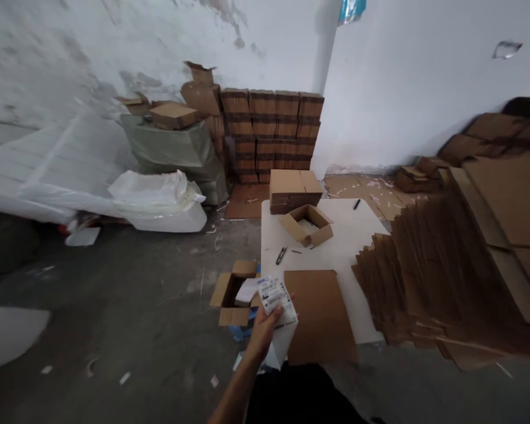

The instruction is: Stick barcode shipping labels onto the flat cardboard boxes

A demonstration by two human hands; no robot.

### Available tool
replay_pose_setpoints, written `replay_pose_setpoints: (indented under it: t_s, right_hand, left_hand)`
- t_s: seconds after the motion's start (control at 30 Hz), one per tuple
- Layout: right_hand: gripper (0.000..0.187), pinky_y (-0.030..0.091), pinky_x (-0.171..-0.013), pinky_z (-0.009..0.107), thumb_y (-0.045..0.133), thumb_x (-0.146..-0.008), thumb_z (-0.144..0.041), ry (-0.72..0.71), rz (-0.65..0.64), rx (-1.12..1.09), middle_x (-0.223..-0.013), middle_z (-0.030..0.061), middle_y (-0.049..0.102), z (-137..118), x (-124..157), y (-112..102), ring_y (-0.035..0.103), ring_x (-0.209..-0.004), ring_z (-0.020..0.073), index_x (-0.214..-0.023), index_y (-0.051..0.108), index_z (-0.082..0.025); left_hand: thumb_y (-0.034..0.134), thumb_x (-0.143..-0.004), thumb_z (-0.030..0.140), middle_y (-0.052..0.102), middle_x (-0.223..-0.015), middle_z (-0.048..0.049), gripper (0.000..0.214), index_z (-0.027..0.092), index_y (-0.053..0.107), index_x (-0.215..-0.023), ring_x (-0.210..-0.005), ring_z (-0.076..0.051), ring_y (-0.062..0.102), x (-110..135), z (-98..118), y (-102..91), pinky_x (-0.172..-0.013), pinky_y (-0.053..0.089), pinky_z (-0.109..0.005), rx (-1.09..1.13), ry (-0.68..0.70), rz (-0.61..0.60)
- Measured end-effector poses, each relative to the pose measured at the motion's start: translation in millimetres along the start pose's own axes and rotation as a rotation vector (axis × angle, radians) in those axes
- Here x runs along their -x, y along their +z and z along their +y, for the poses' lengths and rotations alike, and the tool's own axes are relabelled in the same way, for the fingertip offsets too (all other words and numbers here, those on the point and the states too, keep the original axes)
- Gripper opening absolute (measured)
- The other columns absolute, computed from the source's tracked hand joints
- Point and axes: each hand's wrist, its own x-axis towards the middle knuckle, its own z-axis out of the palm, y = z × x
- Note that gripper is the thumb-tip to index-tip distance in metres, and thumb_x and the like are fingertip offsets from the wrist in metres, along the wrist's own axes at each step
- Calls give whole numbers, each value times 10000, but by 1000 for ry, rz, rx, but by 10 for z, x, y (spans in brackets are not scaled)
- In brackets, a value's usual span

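My left hand (265, 327) is closed around a white printed label sheet (274, 297), thumb on top. Barcode-like marks and dark text cover its face, and a blank white part hangs below toward my body. Fingertips show at its right edge. Just left of it, an open cardboard box (227, 317) has white paper (247, 291) sticking up inside. A flat brown cardboard sheet (320, 318) lies right of the hand on the white table (348, 235). My right hand is out of view.
On the table are an open carton (308, 225), stacked flat boxes (294, 191), small snips (281, 255) and a black pen-like object (357, 204). Flattened cartons (424, 271) pile up at the right. Bundled cardboard (271, 135) and a white wrapped bundle (159, 200) stand behind.
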Motion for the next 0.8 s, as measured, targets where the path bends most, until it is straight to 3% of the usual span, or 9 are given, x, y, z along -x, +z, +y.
replay_pose_setpoints:
  t_s: [0.07,0.13,0.2,0.3,0.37,0.43,0.53,0.67,0.8]
  right_hand:
    - [555,562,-582,401,209,-983,-489,12,-76,34,-813,121,683,-96,68,-75,670,-700,239,-977,698,-225]
    - [356,581,-630,339,522,-870,-492,-38,-347,58,-821,72,688,-194,203,-143,672,-706,195,-1062,661,-226]
    - [655,581,-733,322,716,-716,-402,-125,-692,48,-895,39,704,-235,369,-122,682,-779,178,-1303,546,-165]
    - [383,554,-779,330,649,-791,-300,-198,-910,13,-931,41,712,-112,613,64,681,-854,199,-1163,617,-212]
    - [170,530,-788,329,560,-863,-266,-222,-877,31,-944,48,704,61,769,204,668,-882,203,-998,649,-215]
    - [170,504,-819,347,527,-887,-235,-300,-865,58,-967,51,695,220,922,303,646,-920,212,-1006,647,-224]
    - [162,476,-802,361,500,-882,-186,-461,-899,48,-902,53,664,283,1067,341,604,-887,219,-937,647,-224]
    - [164,459,-747,310,462,-908,-248,-400,-901,-72,-860,45,572,142,785,215,555,-846,193,-787,565,-210]
    - [285,463,-688,280,372,-932,-467,-167,-597,-16,-812,19,541,355,120,308,535,-749,169,-870,489,-215]
  left_hand:
    - [810,-645,334,741,-1099,-136,482,162,700,-1082,-1077,-340,663,127,70,136,-976,494,-454,-66,24,-96]
    - [764,-700,330,747,-1084,-127,319,159,755,-970,-1127,-339,634,253,118,244,-1056,425,-451,-209,51,-205]
    - [733,-733,297,758,-1049,-99,203,186,779,-896,-1155,-338,612,366,137,302,-1091,381,-455,-370,73,-312]
    - [779,-671,234,764,-1007,-78,175,207,784,-844,-1145,-354,603,470,112,285,-1090,371,-456,-482,54,-287]
    - [789,-655,286,765,-975,-92,239,183,778,-871,-1125,-365,613,467,60,242,-1064,398,-458,-341,-54,-177]
    - [710,-728,380,763,-947,-119,326,141,758,-944,-1100,-370,634,396,-15,211,-1009,451,-480,-69,-243,-86]
    - [593,-814,304,757,-887,-159,319,80,719,-1004,-983,-351,694,190,-147,175,-897,530,-479,196,-403,140]
    - [500,-884,197,750,-807,-111,296,91,643,-1121,-838,-246,730,-122,-220,-84,-812,566,-341,197,-251,425]
    - [440,-937,153,714,-689,3,303,164,554,-1217,-664,-152,700,-282,-146,-553,-690,542,-221,156,-91,665]
